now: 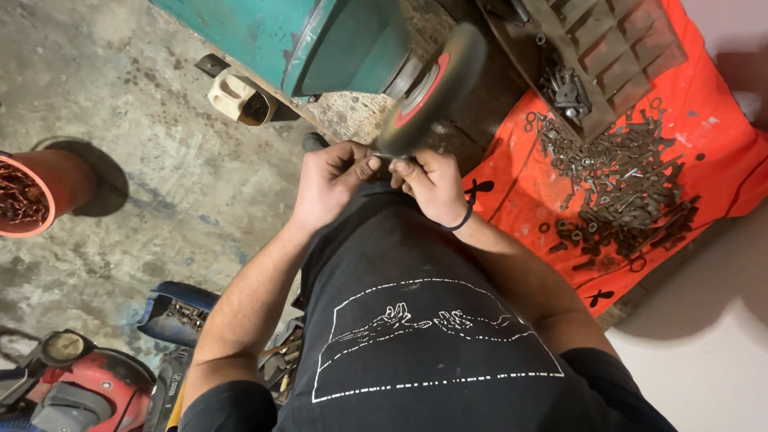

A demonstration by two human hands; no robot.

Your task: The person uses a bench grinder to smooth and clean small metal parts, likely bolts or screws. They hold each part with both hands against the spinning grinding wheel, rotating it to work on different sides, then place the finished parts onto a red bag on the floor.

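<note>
Head cam looks straight down on a person in a black T-shirt w/ a white line print. Both hands meet at frame centre, right under a round grey grinding wheel with a red centre label (432, 84), blurred. The wheel hangs off a teal-green metal machine body (320, 40) at 12 o'clock.

Left hand (332, 180) sits at abt 9 o'clock of the wheel's lower edge, fingers (370, 166) curled in tight, thumb and forefinger pinched on a small thin metal piece (384, 157). Right hand (432, 184), at 3 o'clock of the left one, has its fingers closed on the same piece from the other side; a dark band rings that wrist. The piece lies between the two hands, just at the wheel's bottom rim; whether it touches the wheel can't be told, too small and blurred.

At 3 o'clock of the hands an orange-red plastic sheet (720, 160) is spread on the floor, carrying a heap of dark rusty bolts, nuts and washers (624, 184). A brown compartment tray (616, 48) rests at the sheet's 12 o'clock end, w/ more bolts in one corner.

At 9 o'clock stands an orange bucket of rusty scrap (28, 196) on the stained concrete floor (144, 144). At 7 o'clock, a red machine part (88, 392).
</note>
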